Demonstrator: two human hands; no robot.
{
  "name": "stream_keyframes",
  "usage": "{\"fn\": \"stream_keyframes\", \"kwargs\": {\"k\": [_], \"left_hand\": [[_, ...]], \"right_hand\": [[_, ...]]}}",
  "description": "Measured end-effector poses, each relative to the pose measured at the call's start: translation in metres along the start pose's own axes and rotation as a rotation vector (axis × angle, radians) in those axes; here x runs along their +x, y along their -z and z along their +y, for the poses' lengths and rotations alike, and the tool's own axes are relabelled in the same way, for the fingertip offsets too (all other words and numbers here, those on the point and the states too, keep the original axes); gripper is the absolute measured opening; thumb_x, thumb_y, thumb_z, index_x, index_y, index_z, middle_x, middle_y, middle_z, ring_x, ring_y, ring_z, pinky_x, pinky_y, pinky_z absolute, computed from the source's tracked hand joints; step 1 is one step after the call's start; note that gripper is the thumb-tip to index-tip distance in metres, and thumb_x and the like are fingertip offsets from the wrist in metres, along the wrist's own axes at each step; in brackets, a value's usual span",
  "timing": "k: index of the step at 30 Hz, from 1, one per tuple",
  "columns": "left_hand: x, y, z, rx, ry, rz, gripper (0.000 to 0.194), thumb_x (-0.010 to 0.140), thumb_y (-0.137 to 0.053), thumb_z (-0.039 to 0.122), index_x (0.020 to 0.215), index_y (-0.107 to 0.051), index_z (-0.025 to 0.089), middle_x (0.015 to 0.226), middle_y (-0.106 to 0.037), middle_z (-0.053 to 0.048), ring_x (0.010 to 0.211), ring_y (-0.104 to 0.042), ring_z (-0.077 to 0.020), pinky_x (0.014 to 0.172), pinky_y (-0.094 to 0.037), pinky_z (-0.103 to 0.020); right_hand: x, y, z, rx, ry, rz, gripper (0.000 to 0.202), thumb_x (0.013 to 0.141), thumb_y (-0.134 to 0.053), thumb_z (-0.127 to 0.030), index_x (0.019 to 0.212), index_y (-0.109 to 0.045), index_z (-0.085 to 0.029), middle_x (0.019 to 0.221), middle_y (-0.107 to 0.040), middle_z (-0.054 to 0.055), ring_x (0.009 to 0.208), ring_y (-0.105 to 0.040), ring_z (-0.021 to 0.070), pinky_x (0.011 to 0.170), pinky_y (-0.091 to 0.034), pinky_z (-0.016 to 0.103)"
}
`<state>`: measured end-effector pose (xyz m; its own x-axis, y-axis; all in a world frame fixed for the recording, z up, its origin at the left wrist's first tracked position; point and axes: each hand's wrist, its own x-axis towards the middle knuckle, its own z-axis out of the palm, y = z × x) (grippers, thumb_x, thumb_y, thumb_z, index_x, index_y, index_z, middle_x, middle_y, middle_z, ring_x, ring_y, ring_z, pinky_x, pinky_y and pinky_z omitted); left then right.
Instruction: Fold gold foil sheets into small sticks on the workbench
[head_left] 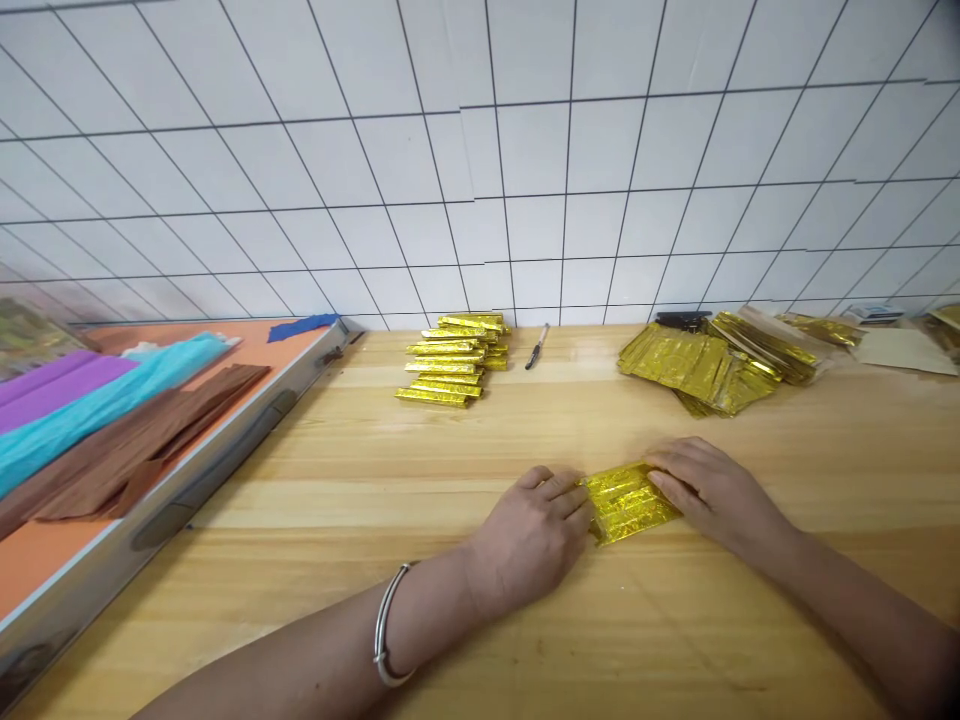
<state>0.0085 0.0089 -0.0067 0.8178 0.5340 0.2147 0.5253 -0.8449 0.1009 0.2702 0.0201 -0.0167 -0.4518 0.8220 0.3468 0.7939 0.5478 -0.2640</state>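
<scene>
A shiny gold foil sheet [630,502] with creases across it lies on the wooden table [315,580], between my two hands. My left hand [536,530], with a silver bangle on its wrist, has its curled fingers on the sheet's left edge. The fingers of my right hand [709,492] are closed on the sheet's upper right corner. Beyond my left hand is a stack of narrow folded gold strips [450,362]. Past my right hand lies a pile of flat gold foil pieces [697,368].
A pen [537,347] lies near the tiled wall [525,150]. At the left, an orange-topped tray [281,352] with a raised edge holds purple, turquoise [112,395] and brown [135,450] crepe paper. More gold pieces and a pale sheet [904,350] are at the far right.
</scene>
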Motion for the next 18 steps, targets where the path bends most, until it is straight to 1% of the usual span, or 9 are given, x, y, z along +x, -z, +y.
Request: {"fn": "stream_keyframes", "kwargs": {"k": [3, 5, 8, 10, 11, 14, 15, 16, 18], "left_hand": [[0.001, -0.001, -0.006, 0.011, 0.008, 0.026, 0.025, 0.094, -0.039, 0.026, 0.106, -0.059, 0.017, 0.110, -0.063, -0.007, 0.119, -0.045, -0.0201, 0.094, -0.035, -0.036], [0.001, -0.004, -0.013, 0.028, 0.015, 0.045, 0.024, 0.093, -0.040, 0.026, 0.107, -0.059, 0.019, 0.114, -0.062, -0.005, 0.123, -0.042, -0.0205, 0.097, -0.032, -0.038], [0.001, -0.007, -0.025, 0.075, 0.053, 0.052, 0.026, 0.091, -0.043, 0.021, 0.114, -0.056, 0.022, 0.123, -0.057, -0.003, 0.128, -0.036, -0.0214, 0.101, -0.027, -0.040], [0.001, -0.006, -0.031, 0.106, 0.076, 0.039, 0.029, 0.090, -0.045, 0.018, 0.117, -0.055, 0.024, 0.125, -0.055, -0.003, 0.128, -0.034, -0.0216, 0.101, -0.026, -0.040], [0.002, -0.006, -0.033, 0.113, 0.082, 0.031, 0.030, 0.090, -0.045, 0.018, 0.117, -0.055, 0.023, 0.124, -0.055, -0.004, 0.127, -0.036, -0.0214, 0.100, -0.027, -0.040], [0.003, -0.002, -0.035, 0.099, 0.096, 0.000, 0.026, 0.090, -0.047, 0.021, 0.113, -0.058, 0.023, 0.113, -0.059, -0.005, 0.115, -0.045, -0.0197, 0.094, -0.032, -0.036], [0.004, -0.001, -0.034, 0.088, 0.094, -0.013, 0.025, 0.091, -0.047, 0.022, 0.112, -0.059, 0.023, 0.107, -0.060, -0.005, 0.108, -0.047, -0.0188, 0.091, -0.033, -0.034], [0.004, -0.001, -0.033, 0.080, 0.089, -0.024, 0.024, 0.091, -0.047, 0.023, 0.112, -0.059, 0.023, 0.103, -0.060, -0.005, 0.103, -0.049, -0.0180, 0.089, -0.034, -0.033], [0.004, -0.001, -0.031, 0.076, 0.072, -0.039, 0.024, 0.091, -0.046, 0.023, 0.112, -0.059, 0.023, 0.095, -0.060, -0.005, 0.094, -0.049, -0.0172, 0.084, -0.036, -0.032]], "right_hand": [[0.001, 0.000, 0.006, -0.133, -0.033, -0.057, 0.027, 0.089, -0.044, -0.034, 0.101, -0.065, -0.021, 0.095, -0.067, 0.008, 0.090, -0.058, 0.0236, 0.080, -0.043, 0.040], [-0.001, 0.002, -0.002, -0.221, -0.052, -0.087, 0.027, 0.089, -0.044, -0.034, 0.093, -0.066, -0.020, 0.086, -0.067, 0.008, 0.082, -0.058, 0.0231, 0.075, -0.042, 0.038], [-0.005, 0.007, -0.024, -0.283, -0.064, -0.127, 0.028, 0.090, -0.042, -0.034, 0.083, -0.066, -0.020, 0.075, -0.066, 0.007, 0.073, -0.058, 0.0225, 0.069, -0.039, 0.036], [-0.007, 0.010, -0.042, -0.228, -0.047, -0.172, 0.027, 0.090, -0.042, -0.034, 0.083, -0.065, -0.022, 0.072, -0.066, 0.005, 0.069, -0.058, 0.0210, 0.067, -0.038, 0.035], [-0.009, 0.011, -0.050, -0.159, -0.027, -0.212, 0.026, 0.090, -0.042, -0.034, 0.081, -0.064, -0.023, 0.071, -0.065, 0.004, 0.067, -0.058, 0.0197, 0.065, -0.038, 0.033], [-0.011, 0.014, -0.068, 0.105, 0.099, -0.406, 0.028, 0.091, -0.044, -0.033, 0.069, -0.059, -0.024, 0.064, -0.062, -0.002, 0.060, -0.055, 0.0140, 0.058, -0.036, 0.028], [-0.011, 0.013, -0.069, 0.147, 0.117, -0.418, 0.029, 0.091, -0.044, -0.032, 0.067, -0.058, -0.023, 0.062, -0.061, -0.002, 0.059, -0.054, 0.0132, 0.057, -0.036, 0.027], [-0.012, 0.012, -0.069, 0.163, 0.116, -0.389, 0.030, 0.091, -0.043, -0.031, 0.066, -0.057, -0.023, 0.061, -0.060, -0.002, 0.058, -0.053, 0.0130, 0.057, -0.037, 0.027], [-0.011, 0.007, -0.063, 0.156, 0.070, -0.245, 0.028, 0.092, -0.042, -0.029, 0.070, -0.059, -0.022, 0.063, -0.061, -0.001, 0.061, -0.054, 0.0137, 0.059, -0.039, 0.028]]}}
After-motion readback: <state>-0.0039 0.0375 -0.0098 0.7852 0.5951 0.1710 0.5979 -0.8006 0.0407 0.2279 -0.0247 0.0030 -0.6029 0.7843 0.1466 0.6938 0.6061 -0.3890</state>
